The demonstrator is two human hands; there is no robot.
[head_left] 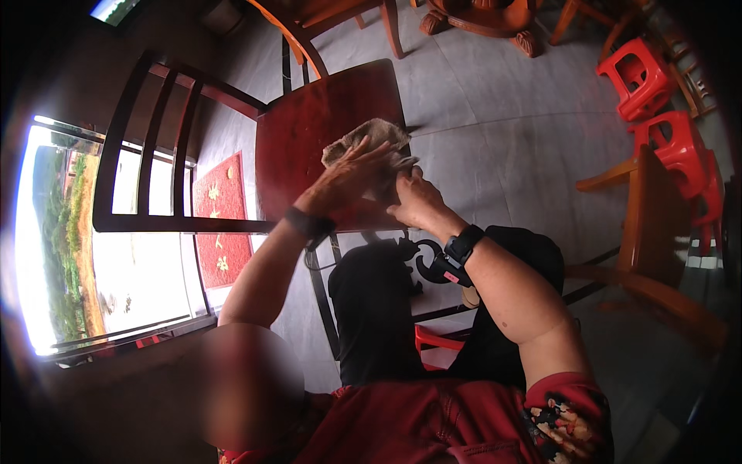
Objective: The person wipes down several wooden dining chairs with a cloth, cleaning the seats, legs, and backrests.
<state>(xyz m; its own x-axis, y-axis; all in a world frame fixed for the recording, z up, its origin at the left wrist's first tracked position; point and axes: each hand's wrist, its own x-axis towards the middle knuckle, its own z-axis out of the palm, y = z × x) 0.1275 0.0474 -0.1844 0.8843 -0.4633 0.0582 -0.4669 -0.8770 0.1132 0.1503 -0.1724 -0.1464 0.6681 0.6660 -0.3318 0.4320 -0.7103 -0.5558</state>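
Note:
A grey-beige cloth (369, 134) lies bunched on the dark red wooden seat of a chair (297, 124), near the seat's right edge. My left hand (349, 174) rests flat over it, fingers stretched out toward the far right. Beside it, at the seat's near right corner, my right hand (421, 203) has its fingers curled at the cloth's edge and seems to pinch it. The thumb points left; the fingertips are partly hidden. Both wrists wear dark bands.
The chair's slatted back (158, 147) stands to the left, before a bright glass door and a red mat (222, 220). Red plastic stools (638, 77) and a wooden chair (649, 216) stand right. More wooden furniture (479, 19) is at the far side. Black straps hang near my knees.

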